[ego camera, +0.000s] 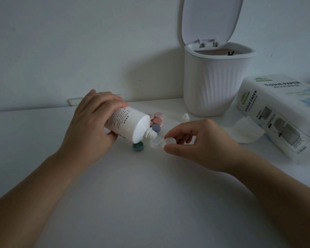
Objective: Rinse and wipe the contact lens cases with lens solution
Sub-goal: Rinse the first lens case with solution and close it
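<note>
My left hand (89, 122) grips a white lens solution bottle (132, 124), tipped so its uncapped nozzle points down and to the right. Its tip sits right above one well of a clear contact lens case (159, 142). My right hand (195, 138) pinches the other well of that case between thumb and forefinger, just over the white table (150, 194). A green cap (138, 146) lies under the bottle. Behind the bottle rest several pink, brown and purple caps or cases (157, 121), partly hidden.
A small white bottle cap (185, 117) stands behind my right hand. A white ribbed bin (217, 81) with its lid up is at the back right. A tissue paper pack (279, 113) and a loose tissue (247, 129) lie at the right.
</note>
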